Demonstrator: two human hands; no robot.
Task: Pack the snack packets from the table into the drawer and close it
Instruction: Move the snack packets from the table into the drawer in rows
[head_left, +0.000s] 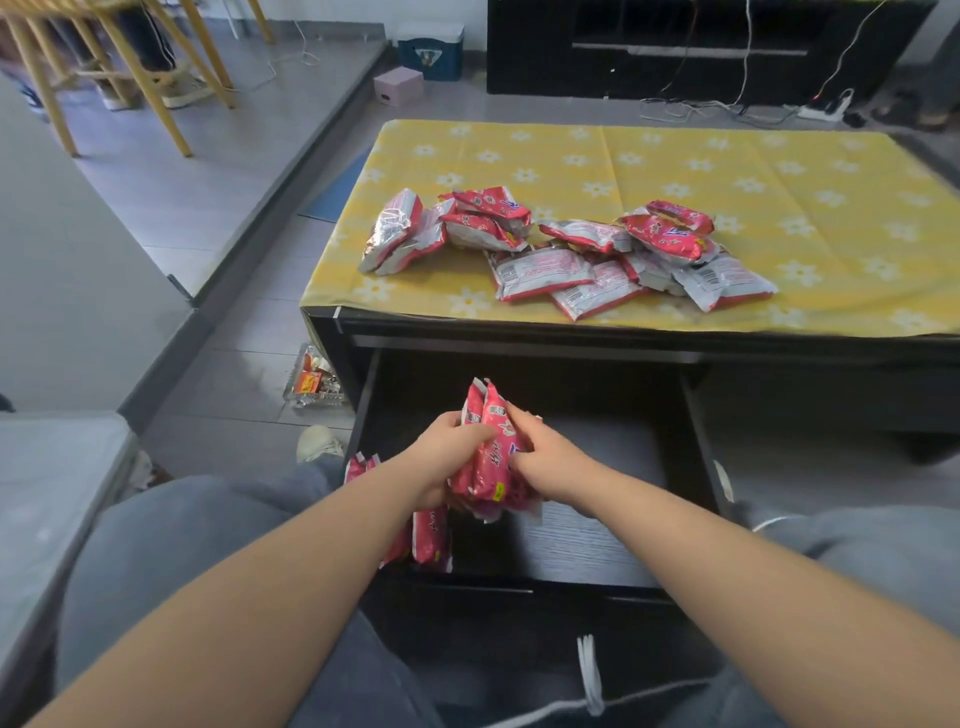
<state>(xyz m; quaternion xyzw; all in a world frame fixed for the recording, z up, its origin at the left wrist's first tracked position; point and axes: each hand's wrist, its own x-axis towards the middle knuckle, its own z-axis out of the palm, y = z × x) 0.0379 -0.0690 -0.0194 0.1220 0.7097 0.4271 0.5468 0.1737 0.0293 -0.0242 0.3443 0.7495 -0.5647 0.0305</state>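
Note:
A bundle of red snack packets (487, 457) stands on edge above the open black drawer (597, 535). My left hand (447, 457) grips it from the left and my right hand (545, 457) grips it from the right. More red packets (430, 538) stand upright in the drawer's near left corner, partly hidden by my left arm. Several red and silver packets (571, 249) lie in loose piles on the yellow flowered cloth (779, 197) that covers the table.
The drawer is pulled out toward my knees, and its right part shows bare wood grain. A glass tray (311, 382) with small items sits on the floor left of the table. Behind the table are a black TV cabinet (701, 47) and cables.

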